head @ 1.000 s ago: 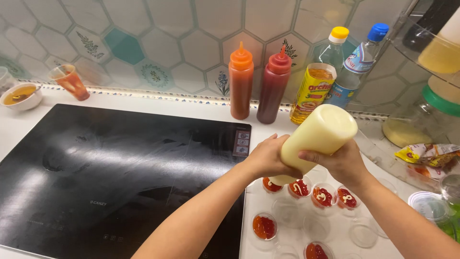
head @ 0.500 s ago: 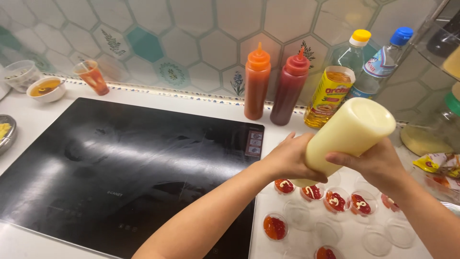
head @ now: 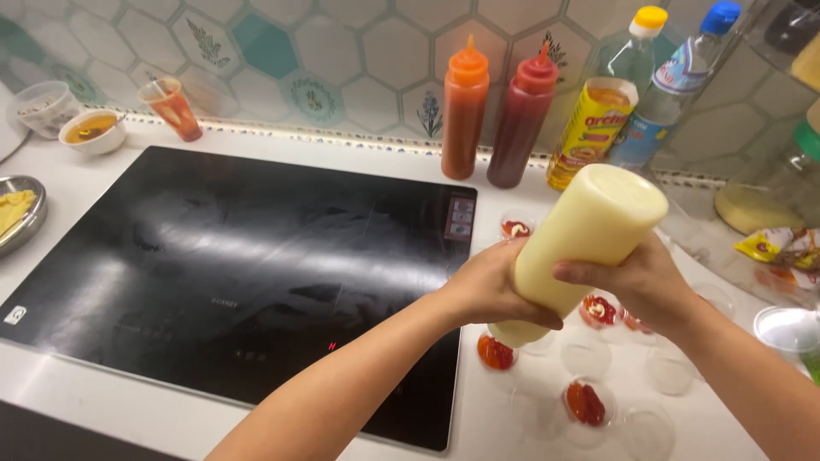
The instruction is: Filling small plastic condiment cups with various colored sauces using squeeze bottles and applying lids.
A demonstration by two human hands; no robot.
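I hold a cream squeeze bottle [head: 581,239] upside down and tilted, base up toward the right, nozzle end down over the small clear cups [head: 586,357] on the white counter [head: 128,418]. My left hand [head: 491,286] is closed around the lower part of the bottle near the nozzle; my right hand [head: 636,286] is wrapped around its middle from the far side.

Change noted: against 1 second ago, the bottle sits at much the same tilt and both grips are unchanged. The view has shifted, so more of the black cooktop [head: 239,265] and the bowls at the left edge now show. The nozzle tip is hidden behind my left hand; I cannot tell whether sauce is flowing.

Several cups already carry red sauce [head: 584,401]; others look empty. No cream sauce is visible in any cup.

Beyond the cups stand 2 squeeze bottles, an orange bottle [head: 464,107] and a dark red bottle [head: 521,115], against the tiled wall.
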